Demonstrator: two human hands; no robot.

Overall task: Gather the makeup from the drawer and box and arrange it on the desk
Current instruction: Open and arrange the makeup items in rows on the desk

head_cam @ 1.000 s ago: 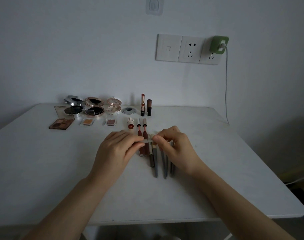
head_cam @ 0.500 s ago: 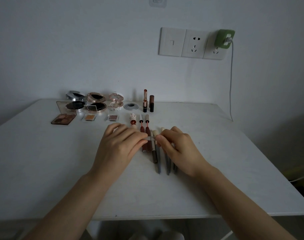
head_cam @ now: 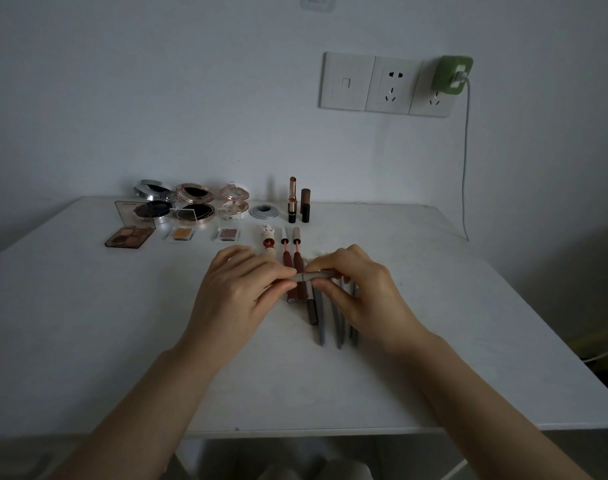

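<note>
Now | left hand (head_cam: 236, 296) and right hand (head_cam: 361, 292) pinch grey pencil (head_cam: 309, 276) | over pencil row (head_cam: 321, 327), compacts (head_cam: 191, 202) behind

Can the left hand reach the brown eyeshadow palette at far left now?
Probably yes: only bare desk lies between the left hand and the eyeshadow palette. But its fingers pinch a slim grey stick and must release it first.

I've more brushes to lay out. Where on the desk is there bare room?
Bare: the right side of the desk, from the grey pencils and right hand to the edge; also front-left, between the eyeshadow palette and the near edge. Crowded: the back-left compacts, the lipsticks, and the middle, where the left hand and right hand pinch a thin stick.
</note>
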